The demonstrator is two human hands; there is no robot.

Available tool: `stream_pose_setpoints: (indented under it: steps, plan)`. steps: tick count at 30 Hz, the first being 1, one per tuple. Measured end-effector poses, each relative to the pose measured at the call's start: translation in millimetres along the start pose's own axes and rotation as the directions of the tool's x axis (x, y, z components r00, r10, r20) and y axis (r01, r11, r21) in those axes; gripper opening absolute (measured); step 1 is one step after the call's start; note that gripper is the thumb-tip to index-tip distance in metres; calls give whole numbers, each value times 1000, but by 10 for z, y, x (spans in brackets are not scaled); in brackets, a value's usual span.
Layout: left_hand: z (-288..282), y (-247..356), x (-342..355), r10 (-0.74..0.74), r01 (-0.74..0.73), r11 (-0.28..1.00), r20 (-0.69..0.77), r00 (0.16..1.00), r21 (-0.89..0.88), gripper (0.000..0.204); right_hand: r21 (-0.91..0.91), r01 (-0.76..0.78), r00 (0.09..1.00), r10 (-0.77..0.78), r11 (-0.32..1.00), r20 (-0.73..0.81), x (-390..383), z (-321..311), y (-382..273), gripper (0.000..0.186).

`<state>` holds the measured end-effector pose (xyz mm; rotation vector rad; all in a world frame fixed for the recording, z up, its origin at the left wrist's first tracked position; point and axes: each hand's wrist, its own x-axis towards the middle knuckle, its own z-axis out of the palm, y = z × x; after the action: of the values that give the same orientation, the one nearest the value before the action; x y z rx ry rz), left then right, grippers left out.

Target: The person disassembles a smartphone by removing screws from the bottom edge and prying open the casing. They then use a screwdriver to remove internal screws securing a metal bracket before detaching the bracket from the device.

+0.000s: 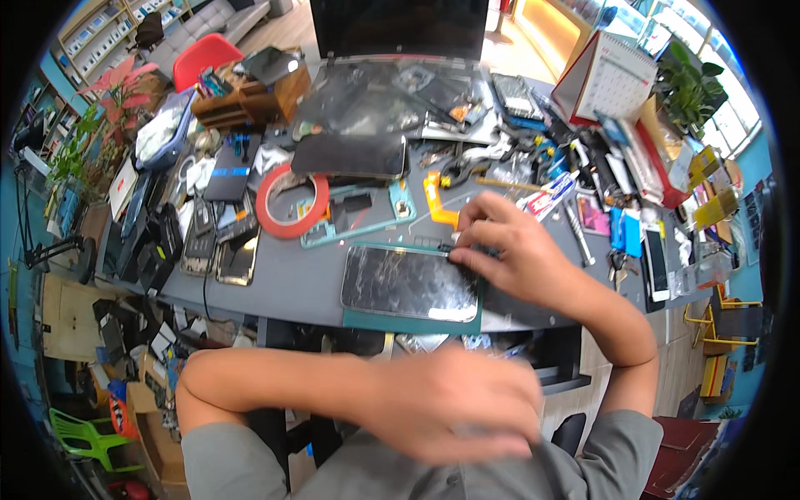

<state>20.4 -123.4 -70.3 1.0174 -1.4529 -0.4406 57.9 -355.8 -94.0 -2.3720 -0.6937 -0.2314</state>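
Observation:
A phone with a cracked dark glass face (408, 283) lies flat on a green mat (367, 320) near the table's front edge. My right hand (504, 246) is at its far right corner, thumb and fingertips pinched together. A small dark piece (445, 247) shows by those fingertips, but I cannot make out what they hold. In front of my chest, short of the table edge, hovers my left hand (454, 404). Motion smears its bent fingers, and nothing held shows there. Just beyond the phone are a light-blue phone frame (402, 204) and an orange strip (435, 200).
A red tape roll (268, 208) and a dark screen panel (350, 156) lie farther back. Opened phones (237, 260) sit at the left. Tools, a screwdriver (577, 233) and a white-edged phone (657, 265) crowd the right. Behind stand a monitor (400, 29), wooden organizer (258, 100) and calendar (612, 79).

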Motion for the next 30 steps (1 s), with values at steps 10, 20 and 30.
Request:
stream_pose_setpoints:
  steps: [10,20,30]
  plan:
    - [-1043,36,-665,-354,494,455,-359,864,741,85,-41,43,996,-40,998,84,209,-55,-55,13]
    - [-1027,-22,-704,-419,522,448,-346,840,726,95,-121,152,986,-141,981,93,221,-119,-127,14]
    - [-1080,-149,-829,-370,490,508,-334,867,708,96,-132,112,993,-104,985,60,164,-95,-103,17]
